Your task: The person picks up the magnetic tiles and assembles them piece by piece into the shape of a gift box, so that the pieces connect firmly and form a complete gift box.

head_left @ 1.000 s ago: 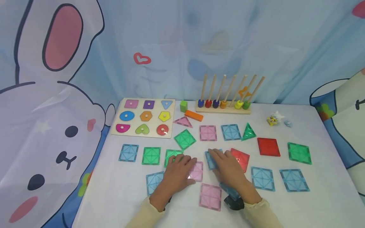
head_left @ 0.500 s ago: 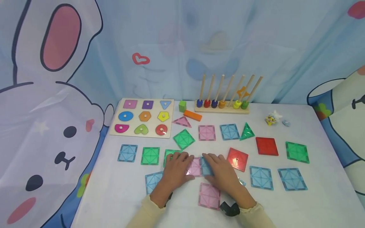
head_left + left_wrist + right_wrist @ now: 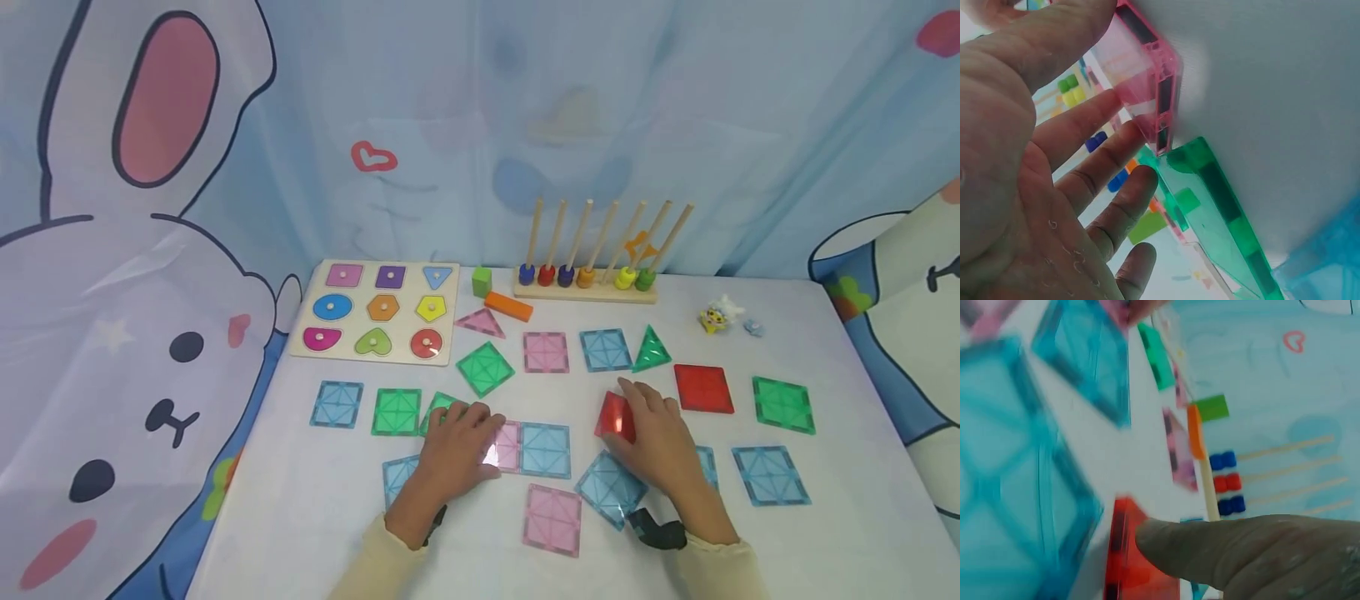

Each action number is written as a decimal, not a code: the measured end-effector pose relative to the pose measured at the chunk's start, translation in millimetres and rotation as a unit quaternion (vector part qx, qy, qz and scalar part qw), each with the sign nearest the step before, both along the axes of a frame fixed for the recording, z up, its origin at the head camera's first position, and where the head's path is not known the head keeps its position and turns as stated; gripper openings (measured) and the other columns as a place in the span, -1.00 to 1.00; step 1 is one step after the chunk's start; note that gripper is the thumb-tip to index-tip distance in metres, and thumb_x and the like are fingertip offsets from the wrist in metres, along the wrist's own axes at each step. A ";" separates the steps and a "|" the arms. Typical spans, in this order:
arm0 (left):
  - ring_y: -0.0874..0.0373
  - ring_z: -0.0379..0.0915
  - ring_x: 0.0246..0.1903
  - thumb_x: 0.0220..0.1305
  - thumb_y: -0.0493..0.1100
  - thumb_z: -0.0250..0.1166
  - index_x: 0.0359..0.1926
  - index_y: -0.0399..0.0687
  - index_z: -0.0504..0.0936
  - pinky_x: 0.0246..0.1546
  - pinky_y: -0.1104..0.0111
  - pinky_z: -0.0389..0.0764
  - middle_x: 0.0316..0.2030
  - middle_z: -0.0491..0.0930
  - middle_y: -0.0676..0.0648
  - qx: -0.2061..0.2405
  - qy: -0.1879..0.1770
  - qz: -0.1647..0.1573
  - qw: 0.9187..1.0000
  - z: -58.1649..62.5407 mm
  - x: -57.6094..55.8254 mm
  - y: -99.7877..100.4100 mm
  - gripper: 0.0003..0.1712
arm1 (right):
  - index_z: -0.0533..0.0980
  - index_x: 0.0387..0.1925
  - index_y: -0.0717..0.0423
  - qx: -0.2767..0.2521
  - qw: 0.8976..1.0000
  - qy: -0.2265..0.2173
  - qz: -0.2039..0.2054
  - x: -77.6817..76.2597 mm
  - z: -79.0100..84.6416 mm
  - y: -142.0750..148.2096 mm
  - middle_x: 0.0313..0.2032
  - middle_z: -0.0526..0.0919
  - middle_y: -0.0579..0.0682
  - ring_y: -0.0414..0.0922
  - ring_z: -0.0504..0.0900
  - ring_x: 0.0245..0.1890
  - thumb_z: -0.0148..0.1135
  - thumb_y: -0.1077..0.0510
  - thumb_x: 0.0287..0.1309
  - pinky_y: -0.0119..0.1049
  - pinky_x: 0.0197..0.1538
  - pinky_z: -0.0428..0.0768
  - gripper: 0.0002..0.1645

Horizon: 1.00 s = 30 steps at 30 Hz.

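The right hand (image 3: pixel 660 442) has moved off the blue tile (image 3: pixel 545 450) and over to the red tile (image 3: pixel 615 417), which has turned a little; the left hand (image 3: pixel 453 454) is about where it was. Red tile is pinched between right thumb and forefinger, partly covered by the fingers. Left fingers spread loose, gripping nothing, some at the pink tile (image 3: pixel 512 446); blue tile sits against pink, on the thumb side of those fingers. A skewed blue square (image 3: pixel 612 489) lies just below the right thumb. To handle red well: likely best to keep the pinch on its edges, lift before shifting so it clears the skewed one (edges look magnetic, could snap), and steady pink lightly with left fingertips so the joined pair doesn't slide. Counts, some half hidden by hands: seven blue squares in all, four green squares (image 3: pixel 397 412), three pink squares (image 3: pixel 546 352), two red squares (image 3: pixel 703 388), gripped one included. Beyond the fingertips: one pink triangle (image 3: pixel 480 322), one green triangle (image 3: pixel 651 350), one green block (image 3: pixel 482 282), one orange block (image 3: pixel 508 306), one nine-shape puzzle board (image 3: pixel 403 329), one seven-peg bead rack (image 3: pixel 585 292).
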<state>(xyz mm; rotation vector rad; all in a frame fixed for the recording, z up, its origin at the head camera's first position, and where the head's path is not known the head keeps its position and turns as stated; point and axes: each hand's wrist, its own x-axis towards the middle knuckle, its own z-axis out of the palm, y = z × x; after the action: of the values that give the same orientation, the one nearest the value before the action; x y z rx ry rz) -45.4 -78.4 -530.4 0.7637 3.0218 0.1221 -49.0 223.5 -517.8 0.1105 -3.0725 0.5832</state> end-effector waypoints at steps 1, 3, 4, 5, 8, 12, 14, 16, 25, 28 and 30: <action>0.06 0.21 0.07 -0.15 0.36 0.42 0.25 0.28 0.39 0.01 0.06 0.24 0.06 0.38 0.10 0.002 0.000 0.001 1.000 0.2 -0.5 -0.2 -0.11 | 0.18 0.35 0.08 0.001 1.000 -0.007 -0.002 -0.7 -0.8 5.0 0.19 0.36 0.25 0.26 0.31 0.08 0.60 0.10 -0.36 0.20 -0.25 0.57 0.18; 0.06 0.20 0.07 -0.12 0.35 0.40 0.27 0.28 0.37 0.00 0.07 0.24 0.08 0.36 0.09 0.004 -0.001 0.004 1.000 0.2 -2.6 0.2 -0.11 | 0.20 0.34 0.09 -0.002 1.000 -0.011 -0.002 -1.9 -2.9 10.8 0.16 0.41 0.25 0.25 0.34 0.06 0.59 0.11 -0.33 0.17 -0.25 0.58 0.13; 0.06 0.20 0.07 -0.11 0.35 0.39 0.28 0.28 0.36 0.00 0.07 0.24 0.08 0.36 0.09 0.005 -0.001 0.006 1.000 0.2 -4.0 0.7 -0.11 | 0.22 0.33 0.09 -0.004 1.000 -0.010 -0.001 -2.5 -4.2 12.0 0.14 0.43 0.24 0.24 0.36 0.04 0.58 0.12 -0.31 0.16 -0.25 0.59 0.10; 0.06 0.20 0.07 -0.09 0.35 0.39 0.29 0.29 0.36 0.00 0.08 0.24 0.08 0.35 0.09 0.006 -0.002 0.009 1.000 0.1 -5.6 1.3 -0.11 | 0.24 0.32 0.09 -0.007 1.000 -0.010 0.001 -3.2 -5.3 12.0 0.12 0.45 0.23 0.23 0.37 0.03 0.57 0.12 -0.29 0.15 -0.25 0.59 0.07; 0.07 0.20 0.06 -0.08 0.34 0.39 0.29 0.30 0.36 0.00 0.08 0.25 0.07 0.35 0.10 0.014 -0.007 0.021 1.000 -0.3 -10.3 2.6 -0.13 | 0.26 0.31 0.03 -0.015 1.000 -0.021 0.012 -4.7 -7.4 8.5 0.13 0.46 0.18 0.20 0.37 0.04 0.58 0.08 -0.28 0.12 -0.27 0.61 0.06; 0.06 0.20 0.07 -0.06 0.31 0.39 0.30 0.30 0.35 0.02 0.06 0.25 0.08 0.35 0.10 0.025 -0.022 0.029 0.999 0.6 -13.9 3.0 -0.13 | 0.24 0.32 -0.02 -0.011 0.999 -0.041 0.035 -3.7 -6.8 5.0 0.18 0.40 0.14 0.21 0.32 0.09 0.62 0.03 -0.37 0.12 -0.28 0.61 0.14; 0.05 0.19 0.07 -0.04 0.29 0.39 0.31 0.30 0.33 0.03 0.06 0.24 0.09 0.34 0.10 0.029 -0.029 0.031 0.999 1.3 -14.6 3.0 -0.13 | 0.24 0.32 -0.01 -0.005 0.999 -0.037 0.039 -3.0 -5.3 4.8 0.19 0.39 0.15 0.21 0.32 0.10 0.63 0.05 -0.40 0.13 -0.26 0.60 0.15; 0.05 0.19 0.08 -0.03 0.28 0.39 0.32 0.30 0.32 0.04 0.05 0.23 0.11 0.33 0.10 0.033 -0.032 0.033 0.998 2.0 -14.9 3.0 -0.13 | 0.24 0.32 0.01 -0.005 0.999 -0.033 0.036 -3.3 -2.9 4.7 0.16 0.41 0.17 0.22 0.32 0.09 0.64 0.09 -0.42 0.14 -0.26 0.60 0.16; 0.05 0.18 0.07 -0.04 0.25 0.41 0.32 0.29 0.33 0.04 0.05 0.22 0.12 0.33 0.09 0.043 -0.039 0.039 0.998 3.2 -14.3 2.3 -0.13 | 0.25 0.34 -0.11 -0.020 0.996 -0.055 0.074 -1.6 -1.7 -21.2 0.00 0.51 0.03 0.04 0.42 -0.04 0.63 0.04 -0.40 -0.02 -0.23 0.63 0.16; 0.05 0.17 0.08 -0.03 0.26 0.40 0.32 0.30 0.32 0.03 0.07 0.21 0.12 0.31 0.10 0.043 -0.044 0.041 0.997 2.8 -14.8 2.6 -0.14 | 0.26 0.34 -0.15 -0.022 0.995 -0.047 0.089 1.9 -2.0 -27.7 0.00 0.53 -0.01 -0.01 0.43 -0.06 0.62 0.03 -0.38 -0.05 -0.20 0.62 0.14; 0.05 0.17 0.08 -0.03 0.26 0.40 0.32 0.31 0.32 0.02 0.07 0.21 0.13 0.31 0.10 0.043 -0.045 0.043 0.997 2.4 -15.2 2.4 -0.14 | 0.26 0.34 -0.16 -0.020 0.995 -0.041 0.089 3.4 -2.5 -29.6 0.02 0.54 -0.02 -0.02 0.44 -0.06 0.62 0.03 -0.37 -0.05 -0.18 0.62 0.14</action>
<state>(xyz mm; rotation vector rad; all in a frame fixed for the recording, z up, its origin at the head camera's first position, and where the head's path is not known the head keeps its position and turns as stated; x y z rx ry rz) -60.6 -76.0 -528.0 0.6165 2.9802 0.2807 -45.6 193.9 -520.3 0.3731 -3.1485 0.6726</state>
